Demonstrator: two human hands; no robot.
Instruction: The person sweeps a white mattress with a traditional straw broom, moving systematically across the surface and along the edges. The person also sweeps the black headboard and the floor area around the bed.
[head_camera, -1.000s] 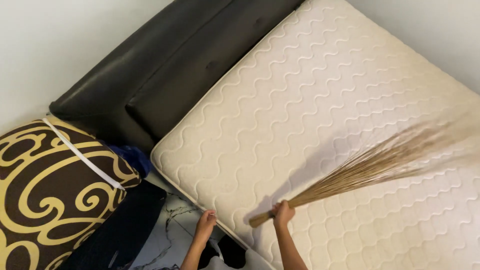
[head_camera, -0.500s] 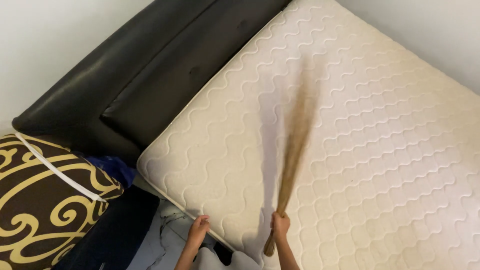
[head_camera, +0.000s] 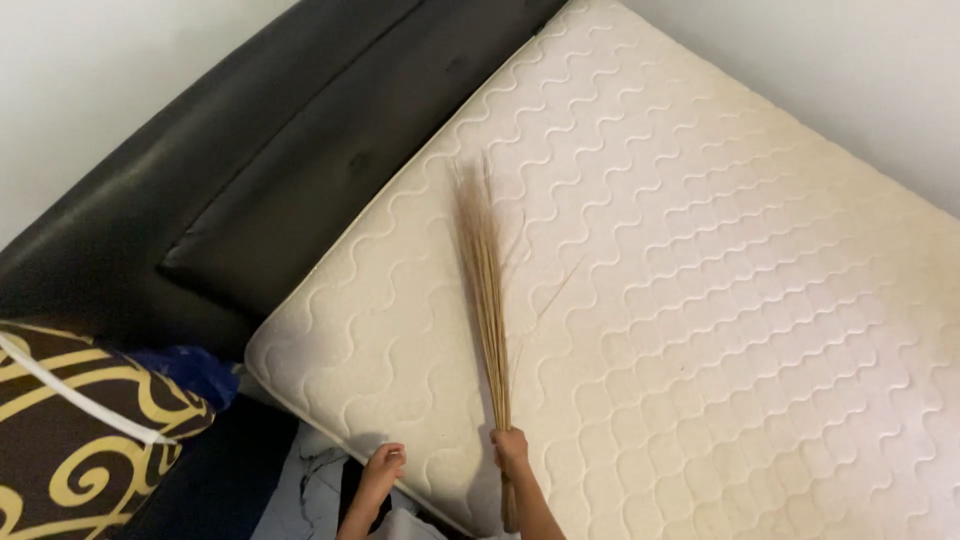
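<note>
Gripping a bundle broom (head_camera: 487, 290) in my right hand (head_camera: 510, 447), fingers wrapped tight round the bound end. Bristles lie flat on the bare mattress (head_camera: 700, 300), fanning out and pointing away from me toward the headboard (head_camera: 300, 170). Left hand (head_camera: 382, 468) rests on the near edge of the mattress, fingers curled over the rim; I cannot tell whether it grips or only touches.

No open container in view. A large cushion or bag (head_camera: 80, 430), dark brown with gold scrolls and a white stripe, sits at my left, cut off by the frame edge. Something blue (head_camera: 195, 368) is wedged between it and the mattress corner; hard to say what it is.

Dark space below the mattress corner is not readable. My forearms leave the frame at the bottom.

Broom: thin tan sticks, bunched tight at the handle, loose and a little blurred at the tips. Mattress: cream, quilted in wavy lines, faintly yellowed in patches.
</note>
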